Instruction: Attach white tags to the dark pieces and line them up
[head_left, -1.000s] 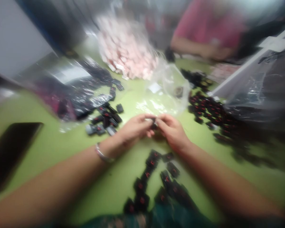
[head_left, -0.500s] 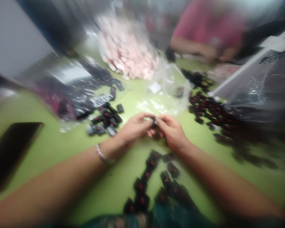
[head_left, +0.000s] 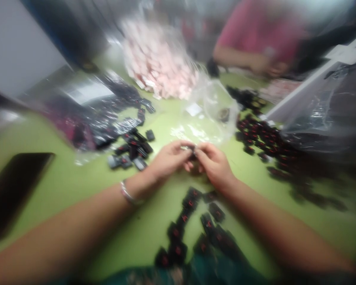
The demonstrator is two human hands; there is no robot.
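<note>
My left hand (head_left: 173,159) and my right hand (head_left: 214,163) meet over the middle of the green table (head_left: 148,229). Both are closed, pinching a small black plastic part (head_left: 193,152) between thumbs and fingers. Most of that part is hidden by my fingertips. Nearer to me lie several black parts with red marks (head_left: 178,231) in loose rows. Left of my left hand is a small heap of black and grey parts (head_left: 133,148). A larger heap of black-and-red parts (head_left: 261,136) spreads to the right of my right hand.
A clear bag of dark parts (head_left: 106,114) lies at the left, beyond a dark flat slab (head_left: 14,190). Behind my hands are an open clear bag (head_left: 210,107) and a big bag of pale pink pieces (head_left: 160,63). Another person in pink (head_left: 258,35) sits opposite. A plastic-lined bin (head_left: 323,99) stands right.
My hands have barely shifted and still pinch the small part. The other person's hands across the table have moved slightly.
</note>
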